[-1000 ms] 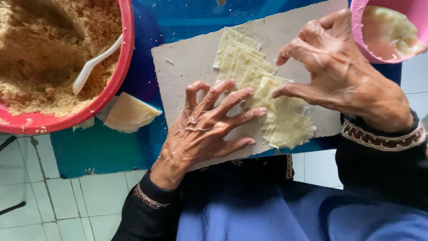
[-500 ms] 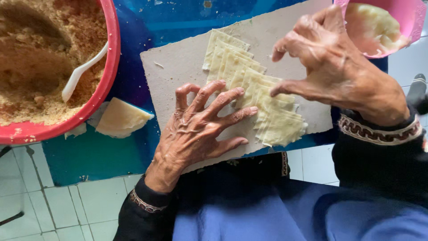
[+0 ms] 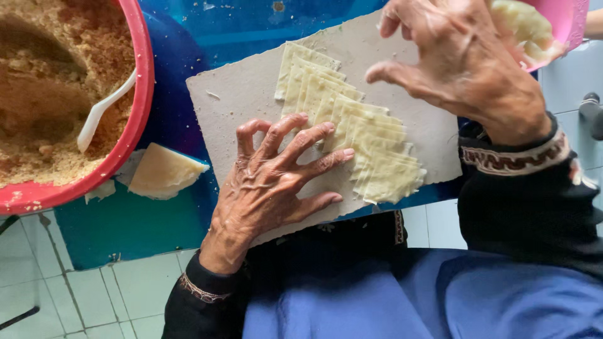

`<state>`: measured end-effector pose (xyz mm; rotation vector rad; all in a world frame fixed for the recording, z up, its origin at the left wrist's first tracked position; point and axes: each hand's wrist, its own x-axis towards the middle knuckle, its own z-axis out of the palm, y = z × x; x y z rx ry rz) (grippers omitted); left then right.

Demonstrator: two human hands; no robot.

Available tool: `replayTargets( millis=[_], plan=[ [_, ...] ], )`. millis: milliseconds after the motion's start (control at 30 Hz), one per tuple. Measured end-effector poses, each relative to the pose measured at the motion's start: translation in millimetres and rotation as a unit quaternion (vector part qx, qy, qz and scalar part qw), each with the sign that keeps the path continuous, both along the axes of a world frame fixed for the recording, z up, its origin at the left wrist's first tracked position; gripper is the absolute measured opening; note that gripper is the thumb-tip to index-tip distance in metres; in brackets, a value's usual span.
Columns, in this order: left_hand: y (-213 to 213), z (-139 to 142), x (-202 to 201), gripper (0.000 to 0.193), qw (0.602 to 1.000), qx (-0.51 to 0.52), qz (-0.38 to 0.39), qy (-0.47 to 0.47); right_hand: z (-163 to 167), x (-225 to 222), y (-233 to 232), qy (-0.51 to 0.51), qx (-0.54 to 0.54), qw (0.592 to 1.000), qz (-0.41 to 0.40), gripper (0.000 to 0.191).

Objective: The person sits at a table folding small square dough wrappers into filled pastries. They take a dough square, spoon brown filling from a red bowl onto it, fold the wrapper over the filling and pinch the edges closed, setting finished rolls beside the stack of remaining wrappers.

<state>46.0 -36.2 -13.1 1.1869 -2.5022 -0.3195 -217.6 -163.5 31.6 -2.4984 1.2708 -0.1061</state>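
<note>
— Filling sits at nine o'clock in the red basin [image 3: 141, 107], white spoon [image 3: 100, 113] in it. And the left hand [image 3: 270, 188]?

— Fingers spread flat, gripping nothing, pinning the fanned dough squares [image 3: 352, 135] at centre on the grey board [image 3: 239, 100].

— The right hand [image 3: 461, 63]?

— At one o'clock, loosely curled, empty. Best to press lightly, I think, so sheets don't tear.

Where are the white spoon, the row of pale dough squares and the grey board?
white spoon [image 3: 100, 112], head view, on the middle of its handle.
dough squares [image 3: 377, 157], head view, on a square near the row's lower end.
grey board [image 3: 232, 100], head view, on its bare left part.
</note>
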Motion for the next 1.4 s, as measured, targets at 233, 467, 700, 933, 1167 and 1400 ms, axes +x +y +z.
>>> replayTargets(
  millis=[233,467,700,933,1167,1400],
  plan=[
    [0.9,-4.6,0.1,0.061,1.000,0.002,0.002,0.007,-5.4,-11.6,52.9,-0.014,-0.055,0.987,0.150,0.055],
    [-0.3,-4.5,-0.5,0.061,1.000,0.005,0.001,-0.004,-8.9,-4.4,43.3,-0.013,-0.065,0.989,0.133,0.065],
    [1.8,-2.8,-2.0,0.061,1.000,-0.001,0.000,-0.003,-2.7,-12.8,50.1,0.010,-0.077,0.993,0.093,0.067],
    [3.0,0.3,-3.2,0.062,1.000,0.002,0.002,0.001,-1.5,-25.4,56.4,0.011,-0.107,0.988,0.110,0.060],
    [1.5,-1.4,0.0,0.061,1.000,-0.003,0.002,0.004,5.4,-31.5,58.5,-0.048,-0.023,0.998,0.018,0.050],
    [0.7,-2.8,-1.0,0.061,1.000,0.004,0.003,-0.003,-7.1,-22.8,52.9,-0.089,-0.016,0.995,0.051,0.054]
  ],
)
